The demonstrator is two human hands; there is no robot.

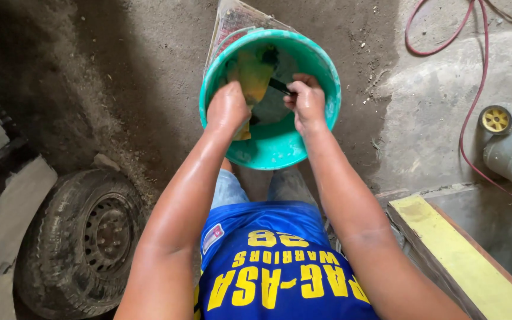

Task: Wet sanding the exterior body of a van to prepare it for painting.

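Round teal plastic bucket [274, 148], left hand [227, 106] gripping yellow cloth [253, 77]; right hand [307, 104] closed on dark handle [280, 86]

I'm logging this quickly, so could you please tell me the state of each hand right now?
Left hand: closed on a yellowish cloth over the teal bucket.
Right hand: fingers closed around a thin dark tool.

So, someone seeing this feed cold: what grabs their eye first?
The teal bucket at top centre, on the dusty floor, with both hands inside it: the left hand grips a yellowish cloth, the right hand pinches a thin dark tool. Next, the worn tyre at lower left and the red hose looping along the right.
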